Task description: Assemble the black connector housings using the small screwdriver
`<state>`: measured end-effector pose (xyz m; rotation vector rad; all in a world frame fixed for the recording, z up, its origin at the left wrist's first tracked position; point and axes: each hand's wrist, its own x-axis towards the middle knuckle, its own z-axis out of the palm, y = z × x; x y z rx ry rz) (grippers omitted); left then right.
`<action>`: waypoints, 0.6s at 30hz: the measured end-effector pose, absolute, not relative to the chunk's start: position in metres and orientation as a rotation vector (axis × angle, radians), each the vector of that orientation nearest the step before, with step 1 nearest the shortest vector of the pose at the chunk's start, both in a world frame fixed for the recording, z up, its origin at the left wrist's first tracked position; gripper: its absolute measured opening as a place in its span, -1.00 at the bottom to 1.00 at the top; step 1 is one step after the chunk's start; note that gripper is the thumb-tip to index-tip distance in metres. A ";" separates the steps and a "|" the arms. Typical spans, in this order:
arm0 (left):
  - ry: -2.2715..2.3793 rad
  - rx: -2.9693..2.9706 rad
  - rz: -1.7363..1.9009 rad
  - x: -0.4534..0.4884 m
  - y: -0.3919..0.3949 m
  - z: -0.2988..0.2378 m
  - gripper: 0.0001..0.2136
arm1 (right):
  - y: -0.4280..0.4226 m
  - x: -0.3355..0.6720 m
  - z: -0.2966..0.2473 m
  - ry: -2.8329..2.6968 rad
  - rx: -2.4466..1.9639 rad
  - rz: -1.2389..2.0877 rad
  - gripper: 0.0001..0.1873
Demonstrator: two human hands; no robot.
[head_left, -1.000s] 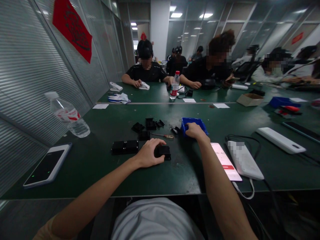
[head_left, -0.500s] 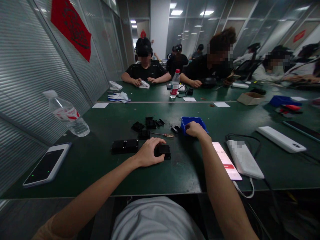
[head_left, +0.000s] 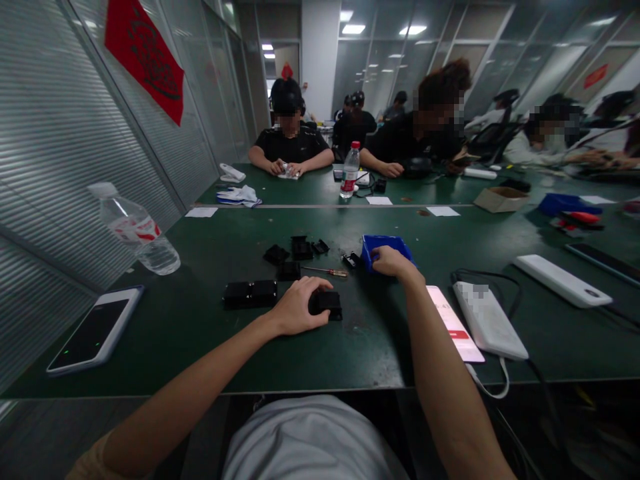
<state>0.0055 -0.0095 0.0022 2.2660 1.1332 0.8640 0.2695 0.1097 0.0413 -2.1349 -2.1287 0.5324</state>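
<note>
My left hand (head_left: 301, 305) curls around a small black plastic box (head_left: 331, 304) on the green table, thumb at its near side and fingers at its far side. Inside the blue bin (head_left: 367, 252) are the fingertips of my right hand (head_left: 395, 261); what they touch there is hidden. To the left of my left hand lies a pair of joined black boxes (head_left: 250, 293). Beyond it, a screwdriver (head_left: 326, 271) with a clear reddish handle lies beside several loose black plastic parts (head_left: 301, 247). Another black part (head_left: 351, 259) rests against the bin's left side.
A water bottle (head_left: 137, 230) and a phone (head_left: 95, 330) are at the left. On the right lie a lit phone (head_left: 456, 325), a white power bank (head_left: 487, 320) with cables, and another white device (head_left: 563, 280). Co-workers sit across the table, behind a second bottle (head_left: 350, 171).
My right hand has shifted very slightly within the blue bin. My left hand stays on the black box. Across the table, a co-worker's hands have drawn closer together around a white object.
</note>
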 end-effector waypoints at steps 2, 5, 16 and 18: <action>1.139 2.263 0.859 0.005 -0.009 0.002 -0.59 | 0.111 0.272 0.041 -2.150 -2.099 0.585 -0.51; 1.144 2.257 0.855 0.006 -0.010 0.003 -0.59 | 0.112 0.274 0.040 -2.166 -2.039 0.665 -0.54; 1.125 2.277 0.864 0.006 -0.009 0.001 -0.60 | 0.109 0.270 0.041 -2.144 -2.119 0.563 -0.55; 1.127 2.271 0.862 0.006 -0.009 0.002 -0.60 | 0.109 0.269 0.042 -2.151 -2.125 0.558 -0.56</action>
